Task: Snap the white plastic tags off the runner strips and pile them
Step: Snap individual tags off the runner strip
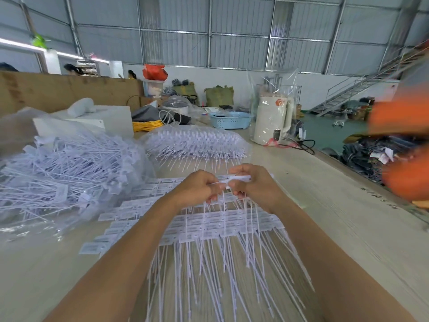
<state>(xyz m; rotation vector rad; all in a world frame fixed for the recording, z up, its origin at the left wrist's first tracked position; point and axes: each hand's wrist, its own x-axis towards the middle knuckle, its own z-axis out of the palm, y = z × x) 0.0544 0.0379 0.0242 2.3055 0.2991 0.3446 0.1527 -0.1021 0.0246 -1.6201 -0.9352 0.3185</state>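
Both my hands meet at the table's middle, holding one strip of white plastic tags [239,178] between them. My left hand [197,188] grips its left end with curled fingers. My right hand [253,184] grips the right end, and the tags' thin tails hang down below the fingers. Under my hands lies a flat layer of white tags [209,225] in rows, their long tails pointing toward me. A loose heap of white tags [69,168] lies in clear plastic at the left. A neat bundle of tag strips [197,142] sits farther back.
A white kettle in a clear bag [272,119] stands at the back right, a blue basket [229,119] beside it. A white box [92,122] and yellow cable [146,125] are at the back left. A blurred orange shape [404,145] is at the right table edge.
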